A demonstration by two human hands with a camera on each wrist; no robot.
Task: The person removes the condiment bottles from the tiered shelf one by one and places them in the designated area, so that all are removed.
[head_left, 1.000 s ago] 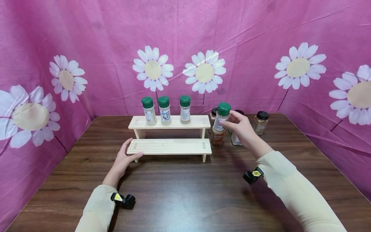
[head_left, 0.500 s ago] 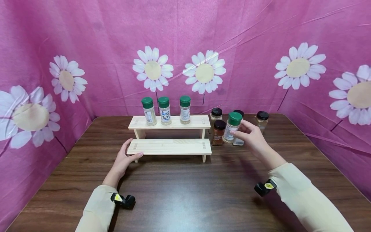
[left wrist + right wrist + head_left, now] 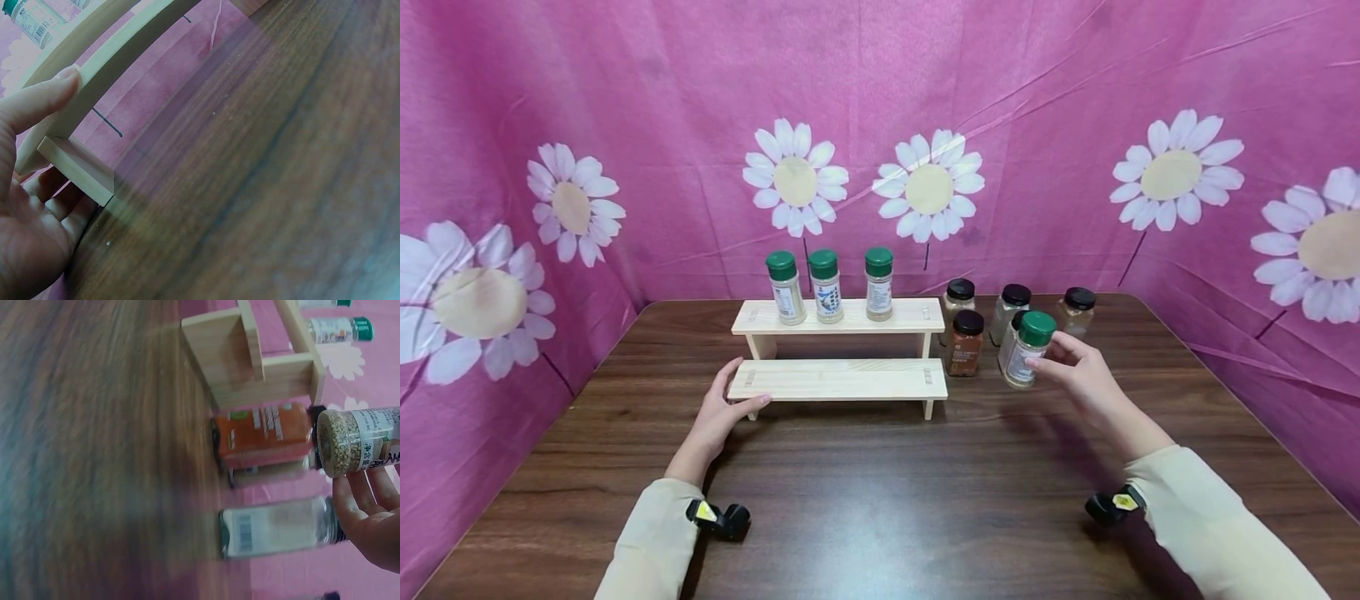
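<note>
Your right fingers (image 3: pixel 1051 360) are curled round a green-capped spice jar (image 3: pixel 1025 350), thumb and fingertips clamped on its upper half. The jar's long axis is near vertical, cap up and leaning slightly toward the right, base low by the bench (image 3: pixel 880 492). The head view doesn't show whether the base touches; in the right wrist view the base (image 3: pixel 337 442) hangs clear, pale seeds visible through the glass.

The jar is right of the wooden two-step rack (image 3: pixel 842 350), just in front of a group of black-capped jars: a brown one (image 3: pixel 966 343) to its left, a clear one (image 3: pixel 1011 312) behind, two more at (image 3: pixel 958 302) and (image 3: pixel 1077 313).

Your right hand (image 3: pixel 1086 383) comes at the jar from its right side, wrist lower and nearer you, forearm running diagonally back to the lower right.

Your left fingers (image 3: pixel 37 103) are straight and relaxed, not gripping: thumb lies along the front edge of the rack's lower step, the other fingers beneath it by the leg. Your left hand (image 3: pixel 718 417) sits at the rack's left end, palm near the bench, forearm angled in from lower left.

Three green-capped jars (image 3: pixel 829 286) stand upright in a row on the rack's top step.
</note>
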